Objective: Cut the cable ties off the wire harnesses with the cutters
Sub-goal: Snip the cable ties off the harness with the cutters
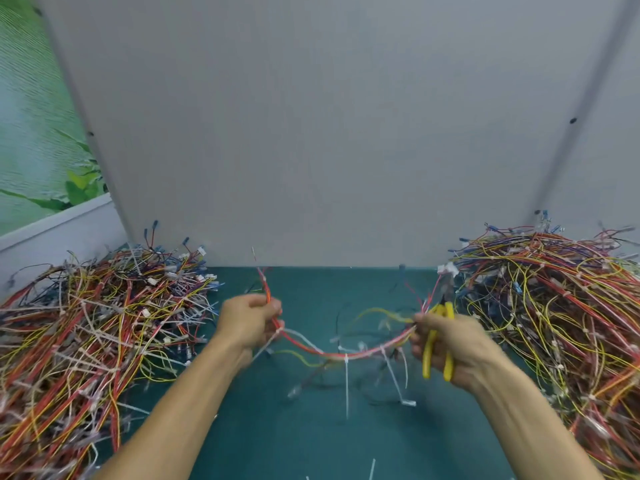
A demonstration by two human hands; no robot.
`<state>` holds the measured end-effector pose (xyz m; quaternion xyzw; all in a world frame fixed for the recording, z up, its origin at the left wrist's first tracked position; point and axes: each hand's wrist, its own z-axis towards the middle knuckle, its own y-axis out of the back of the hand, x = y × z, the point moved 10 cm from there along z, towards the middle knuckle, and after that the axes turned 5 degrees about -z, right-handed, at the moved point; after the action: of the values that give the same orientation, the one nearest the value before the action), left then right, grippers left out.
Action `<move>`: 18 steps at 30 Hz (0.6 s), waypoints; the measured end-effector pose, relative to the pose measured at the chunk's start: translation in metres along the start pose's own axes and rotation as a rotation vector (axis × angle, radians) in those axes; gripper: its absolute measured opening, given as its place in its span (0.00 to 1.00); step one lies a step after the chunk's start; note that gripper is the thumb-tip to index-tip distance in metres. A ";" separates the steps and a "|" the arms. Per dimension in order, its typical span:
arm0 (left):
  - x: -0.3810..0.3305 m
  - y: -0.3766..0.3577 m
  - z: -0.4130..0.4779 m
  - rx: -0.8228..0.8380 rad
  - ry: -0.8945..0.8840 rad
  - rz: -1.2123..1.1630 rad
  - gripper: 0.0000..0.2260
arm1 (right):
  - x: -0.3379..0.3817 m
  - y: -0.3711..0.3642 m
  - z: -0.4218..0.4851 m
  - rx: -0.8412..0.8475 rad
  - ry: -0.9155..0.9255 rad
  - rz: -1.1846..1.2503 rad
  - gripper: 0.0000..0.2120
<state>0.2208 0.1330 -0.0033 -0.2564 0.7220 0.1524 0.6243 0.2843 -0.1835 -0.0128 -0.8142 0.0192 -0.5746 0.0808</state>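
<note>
A red and yellow wire harness (341,355) sags in an arc between my two hands above the green mat (311,438). My left hand (251,323) grips its left end, the wires sticking up past the fingers. My right hand (446,341) holds the yellow-handled cutters (438,341) in the palm and pinches the harness's right end with the fingertips. White cable ties (346,379) hang down from the harness with long tails. The cutter jaws are hidden among the wires.
A big heap of wire harnesses (90,341) lies at the left and another heap (561,323) at the right. Loose cut ties (372,469) lie on the mat near the front. A grey partition (311,133) closes off the back.
</note>
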 end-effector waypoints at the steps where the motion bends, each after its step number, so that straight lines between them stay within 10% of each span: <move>1: -0.024 -0.002 0.000 0.001 -0.066 -0.033 0.05 | 0.019 -0.002 0.000 0.004 0.072 0.053 0.06; 6: -0.103 -0.006 0.002 0.010 -0.265 -0.185 0.03 | 0.097 0.001 -0.007 0.008 0.335 0.329 0.05; 18: 0.067 0.016 -0.003 -0.033 0.183 0.131 0.07 | -0.021 0.034 0.006 -0.125 0.012 -0.641 0.13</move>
<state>0.2031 0.1322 -0.0700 -0.2319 0.7886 0.1807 0.5401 0.2851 -0.2141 -0.0395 -0.7789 -0.2025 -0.5732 -0.1543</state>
